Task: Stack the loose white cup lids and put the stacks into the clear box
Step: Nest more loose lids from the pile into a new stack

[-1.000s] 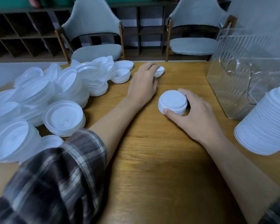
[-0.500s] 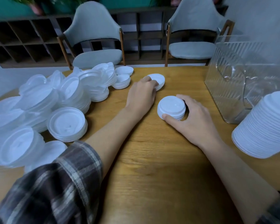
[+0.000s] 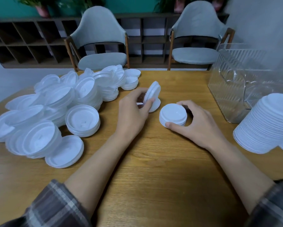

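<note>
Leftward, piled lids (image 3: 55, 112) crowd the table (image 3: 153, 177); clear box (image 3: 232, 89) stands right.

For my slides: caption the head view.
Left hand pinches tilted lids; right hand grips a small lid stack on the table.

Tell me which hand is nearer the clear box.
Right. The right hand grips the stack just left of the box; the left hand holds a lid farther left.
</note>
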{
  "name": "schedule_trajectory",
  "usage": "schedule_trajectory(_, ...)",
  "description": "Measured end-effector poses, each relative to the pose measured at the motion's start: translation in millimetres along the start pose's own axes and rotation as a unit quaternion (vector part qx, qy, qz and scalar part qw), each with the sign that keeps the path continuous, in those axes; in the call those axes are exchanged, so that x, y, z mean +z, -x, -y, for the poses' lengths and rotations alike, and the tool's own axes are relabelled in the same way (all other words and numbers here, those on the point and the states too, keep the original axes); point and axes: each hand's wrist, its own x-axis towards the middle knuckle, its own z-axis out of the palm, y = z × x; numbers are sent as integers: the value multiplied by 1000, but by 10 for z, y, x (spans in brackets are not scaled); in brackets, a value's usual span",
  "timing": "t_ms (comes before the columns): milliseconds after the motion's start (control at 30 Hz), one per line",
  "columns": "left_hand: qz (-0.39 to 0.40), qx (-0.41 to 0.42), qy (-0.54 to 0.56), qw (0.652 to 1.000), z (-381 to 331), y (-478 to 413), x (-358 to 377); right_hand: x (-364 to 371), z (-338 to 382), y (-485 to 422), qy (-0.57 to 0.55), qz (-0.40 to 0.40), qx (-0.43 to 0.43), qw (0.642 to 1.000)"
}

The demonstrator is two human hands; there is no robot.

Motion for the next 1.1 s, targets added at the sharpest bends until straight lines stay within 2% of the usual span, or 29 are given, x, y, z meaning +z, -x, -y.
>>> schedule_trajectory(67,-8,-28,58,998,-6,-16,1,7,-16,-11,1,1,-2,1000)
schedule_trajectory(167,21,-101,162,981,27,-48,10,14,-16,-35,4,-4,-9,1000)
schedule_trajectory(267,64,-147,193,968,25,-35,56,32,-13,-56,3,-5,-24,1000)
schedule_trajectory(333,72,-147,171,972,5,0,84,38,-22,-58,-10,-2,-28,1000)
schedule_trajectory(500,66,-63,25,996,-38,75,124,31,-41,-51,-21,3,-35,999)
schedule_trajectory(700,109,-61,4,992,-22,122,180,32,-38,-50,-12,-4,-47,999)
schedule_trajectory(1100,118,-45,6,992,-28,146,204,14,-59,-64,10,32,-31,999)
